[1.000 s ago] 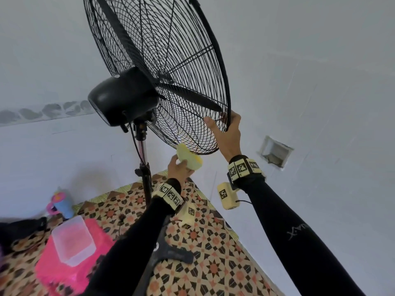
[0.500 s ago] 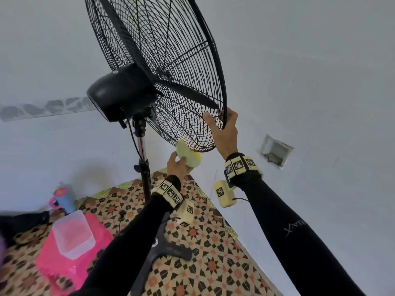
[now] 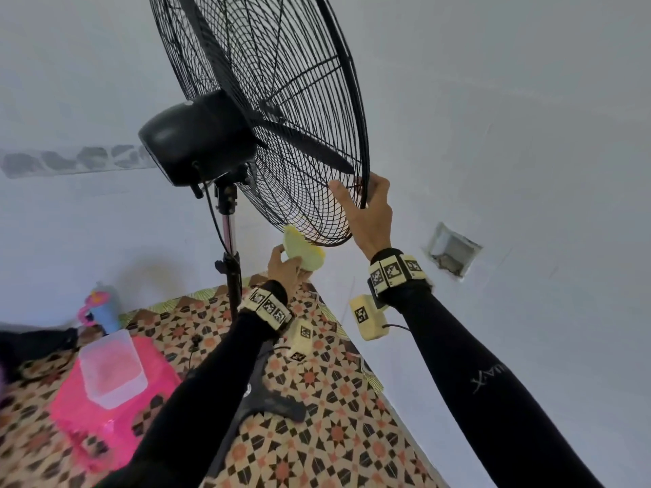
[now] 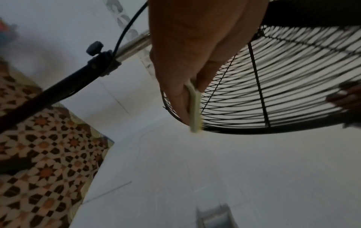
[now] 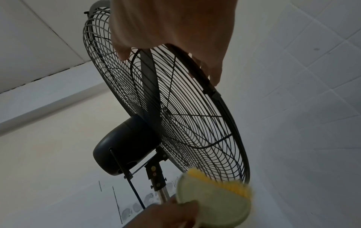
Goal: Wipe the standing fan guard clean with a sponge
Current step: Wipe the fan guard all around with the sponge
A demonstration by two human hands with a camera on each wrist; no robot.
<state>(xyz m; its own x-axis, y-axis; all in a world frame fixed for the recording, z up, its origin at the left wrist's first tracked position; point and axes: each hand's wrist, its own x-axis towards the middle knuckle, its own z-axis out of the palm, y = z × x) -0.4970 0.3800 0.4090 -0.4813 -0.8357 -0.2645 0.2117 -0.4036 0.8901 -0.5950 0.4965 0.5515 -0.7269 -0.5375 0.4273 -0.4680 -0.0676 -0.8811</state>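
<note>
A black standing fan with a wire guard (image 3: 292, 110) rises in front of me on a chrome pole (image 3: 229, 234). My left hand (image 3: 287, 267) pinches a pale green and yellow sponge (image 3: 303, 253), which touches the bottom of the guard (image 4: 273, 86). The left wrist view shows the sponge (image 4: 194, 106) edge-on between thumb and fingers. My right hand (image 3: 366, 206) grips the guard's lower right rim, thumb behind and fingers in front. From the right wrist, the sponge (image 5: 215, 200) sits under the guard (image 5: 195, 123), its yellow side against the wires.
A patterned mat (image 3: 317, 399) covers the floor by the white tiled wall (image 3: 528, 170). A pink stool (image 3: 105, 417) carries a clear plastic tub (image 3: 111, 368) at lower left. A blue and pink bottle (image 3: 104, 309) stands by the wall. A wall recess (image 3: 451, 250) lies right of the fan.
The left hand has raised the sponge from just below the guard up against its bottom rim. The right hand keeps its hold on the rim.
</note>
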